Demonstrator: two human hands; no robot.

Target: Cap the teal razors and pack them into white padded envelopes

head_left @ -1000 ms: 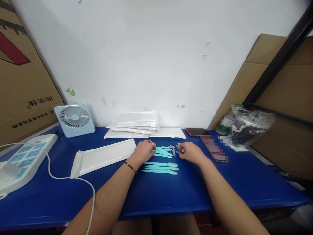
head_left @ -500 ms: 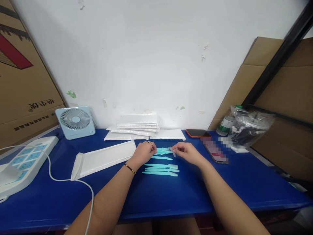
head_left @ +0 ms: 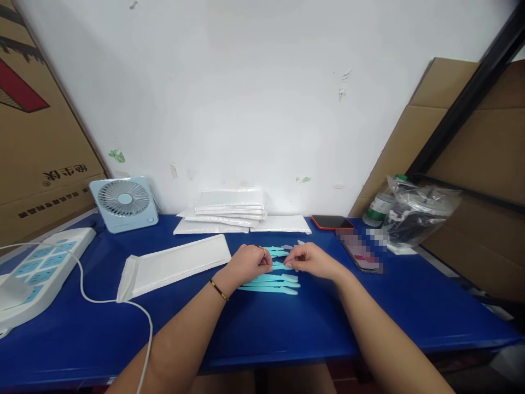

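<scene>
Several slim turquoise sticks with wider, paler ends, which look like eyebrow razors (head_left: pixel 273 284), lie roughly side by side on the blue table (head_left: pixel 283 325). Just beyond them, one turquoise eyebrow razor (head_left: pixel 280 266) is between my hands. My left hand (head_left: pixel 251 262) is closed in a pinch at its left end. At its right end, my right hand (head_left: pixel 309 260) pinches with thumb and forefinger. Behind my fingers lie more turquoise razors (head_left: pixel 275 250), partly hidden, with a clear or pale piece (head_left: pixel 301 242) near their right ends.
A white padded mailer (head_left: pixel 176 265) lies left of my hands, with a stack of mailers (head_left: pixel 229 205) by the wall. A blue fan (head_left: pixel 126 202), power strip (head_left: pixel 49 268) and cable stand left. Phones (head_left: pixel 332 222), a bottle (head_left: pixel 377 209) and a plastic-wrapped item (head_left: pixel 418 216) are right.
Both hands have moved slightly nearer, from the far group of razors to the single one in front of it. The pale piece by my right fingers now lies behind that hand.
</scene>
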